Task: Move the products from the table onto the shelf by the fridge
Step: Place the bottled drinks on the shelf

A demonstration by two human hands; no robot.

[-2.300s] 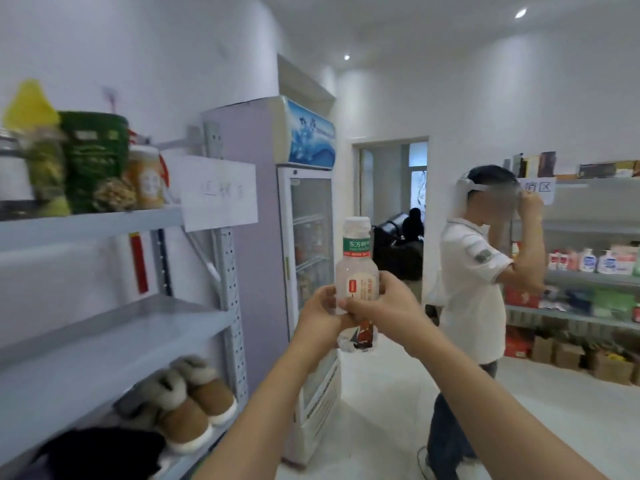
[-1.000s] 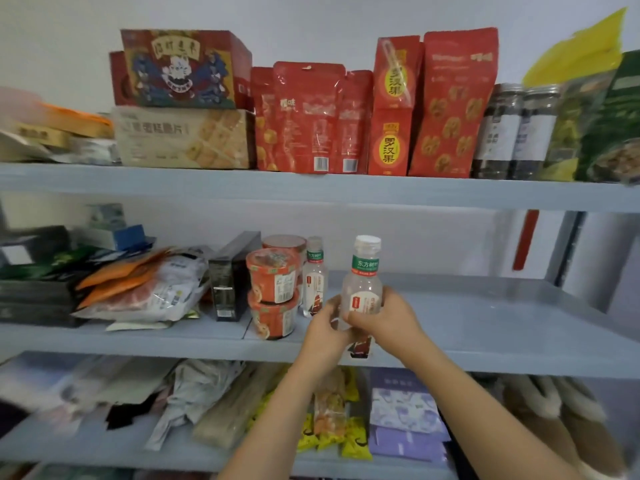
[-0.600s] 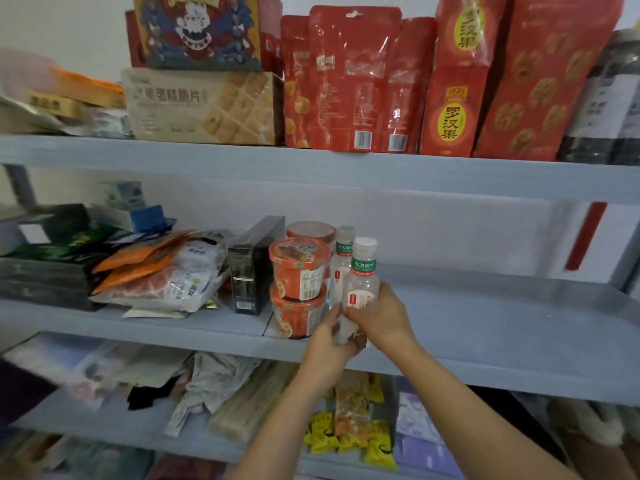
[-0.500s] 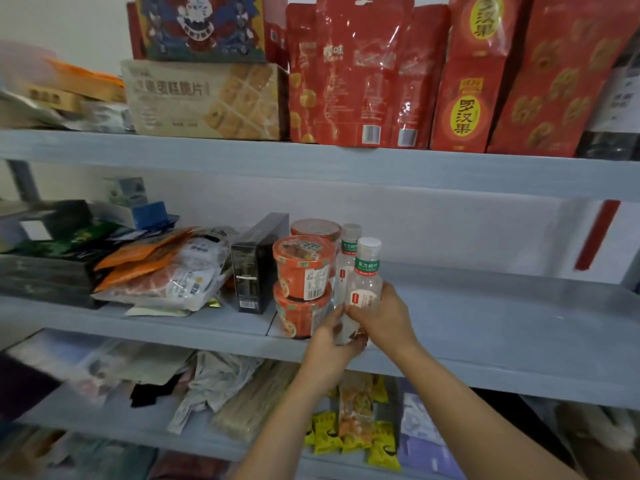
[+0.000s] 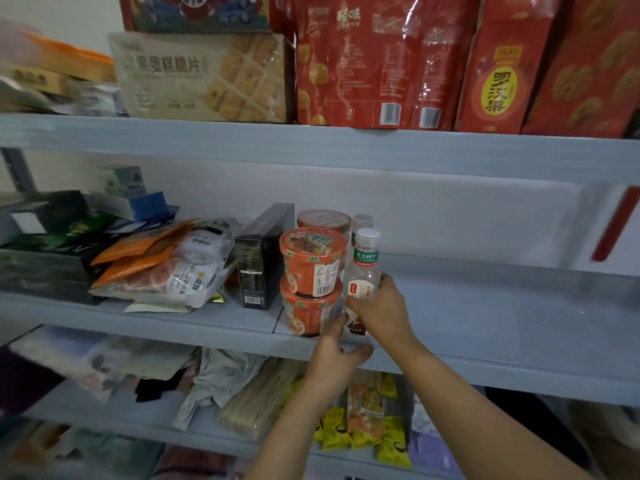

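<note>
A clear drink bottle (image 5: 362, 271) with a white cap and green neck band stands upright on the grey middle shelf (image 5: 485, 317), just right of two stacked orange noodle cups (image 5: 311, 271). My right hand (image 5: 381, 313) grips the bottle's lower half. My left hand (image 5: 337, 355) sits at the shelf's front edge below the bottle, its fingers touching the bottle's base and the lower cup. A second, like bottle (image 5: 362, 221) stands behind the first, mostly hidden.
A black box (image 5: 261, 261) and flat snack bags (image 5: 162, 268) fill the shelf's left part. Red pouches (image 5: 377, 60) and a biscuit box (image 5: 204, 76) stand on the shelf above. More packets (image 5: 363, 420) lie on the shelf below. To the bottle's right is bare shelf.
I turned from the room to the shelf and brought the bottle down onto the middle shelf beside the noodle cups. My left hand slid from the bottle's side to the shelf edge.
</note>
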